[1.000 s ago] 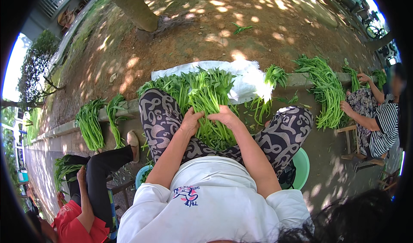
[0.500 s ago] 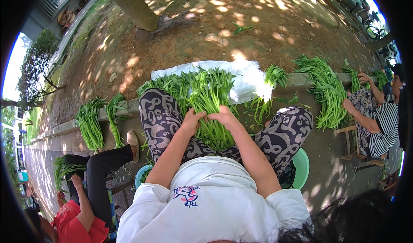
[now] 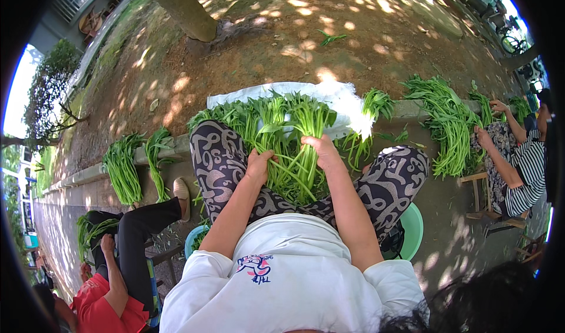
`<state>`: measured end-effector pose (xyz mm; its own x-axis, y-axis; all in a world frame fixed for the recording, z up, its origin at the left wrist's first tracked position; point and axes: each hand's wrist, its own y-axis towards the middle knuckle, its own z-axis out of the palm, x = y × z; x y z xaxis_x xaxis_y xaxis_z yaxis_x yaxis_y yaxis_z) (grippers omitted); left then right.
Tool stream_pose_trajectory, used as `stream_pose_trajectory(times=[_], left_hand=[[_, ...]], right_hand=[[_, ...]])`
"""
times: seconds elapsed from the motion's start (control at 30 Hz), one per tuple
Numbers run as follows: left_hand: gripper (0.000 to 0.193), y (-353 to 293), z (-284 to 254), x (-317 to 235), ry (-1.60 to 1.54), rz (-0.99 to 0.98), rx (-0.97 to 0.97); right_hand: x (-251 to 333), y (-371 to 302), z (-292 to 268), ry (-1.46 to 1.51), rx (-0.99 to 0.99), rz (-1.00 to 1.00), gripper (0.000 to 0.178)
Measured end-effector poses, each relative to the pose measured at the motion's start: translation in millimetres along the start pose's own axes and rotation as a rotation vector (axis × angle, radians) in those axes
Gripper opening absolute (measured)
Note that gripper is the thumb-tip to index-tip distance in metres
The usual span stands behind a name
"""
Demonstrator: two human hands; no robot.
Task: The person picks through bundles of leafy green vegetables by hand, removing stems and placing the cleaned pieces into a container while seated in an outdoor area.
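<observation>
Between my knees, my right hand (image 3: 321, 151) is closed round an upright bunch of water spinach (image 3: 309, 121), leaves pointing away from me and pale stems hanging down. My left hand (image 3: 258, 166) grips other water spinach stems (image 3: 269, 136) beside it, and a few of them slant across toward the right bunch. A gap shows between the two bunches. Below my hands, more loose stems (image 3: 300, 189) lie over my lap. Behind them, a leafy heap (image 3: 226, 114) rests on a white cloth (image 3: 259, 90). The fingertips of my left hand are partly hidden by stems.
A kerb (image 3: 179, 150) runs across, with bundles of greens (image 3: 122, 168) at left and a large bundle (image 3: 444, 127) at right. Green tubs (image 3: 414, 230) flank me. A person in red (image 3: 109, 292) and a person in stripes (image 3: 524, 168) sit either side, handling greens.
My hands have moved apart: the right went up and right with its bunch, the left slightly left. One bunch has parted into two. The neighbours' hands have shifted a little.
</observation>
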<state>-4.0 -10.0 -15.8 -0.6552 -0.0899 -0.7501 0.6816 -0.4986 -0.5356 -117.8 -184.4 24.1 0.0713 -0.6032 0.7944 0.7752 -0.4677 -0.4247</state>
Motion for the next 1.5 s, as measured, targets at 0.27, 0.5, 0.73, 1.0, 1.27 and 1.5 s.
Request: stream_pose_trajectory(times=[0.27, 0.5, 0.73, 1.0, 1.27, 1.5], left_hand=[[0.017, 3.5, -0.6, 2.5, 0.047, 0.023, -0.093], [0.018, 5.5, 2.6, 3.5, 0.111, 0.060, -0.115], [0.018, -6.1, 4.3, 0.0, 0.289, 0.036, 0.059], [0.020, -14.7, 15.5, -6.3, 0.216, 0.001, 0.351], [0.023, -20.6, 25.2, -12.3, -0.049, -0.184, 0.429], [0.030, 3.3, -1.4, 3.6, 0.176, -0.128, 0.308]], right_hand=[[22.0, 7.5, -24.8, 0.129, -0.464, -0.216, 0.024], [31.7, 12.4, -53.2, -0.087, -0.688, -0.529, 0.026], [31.1, -8.4, -7.9, -0.231, -0.178, -0.150, 0.035], [-18.3, -7.2, 19.6, -0.140, 0.328, -0.132, 0.022], [-24.9, -1.8, 12.2, -0.133, 0.222, -0.131, 0.020], [-25.5, -1.2, 18.6, -0.140, 0.249, -0.115, 0.022]])
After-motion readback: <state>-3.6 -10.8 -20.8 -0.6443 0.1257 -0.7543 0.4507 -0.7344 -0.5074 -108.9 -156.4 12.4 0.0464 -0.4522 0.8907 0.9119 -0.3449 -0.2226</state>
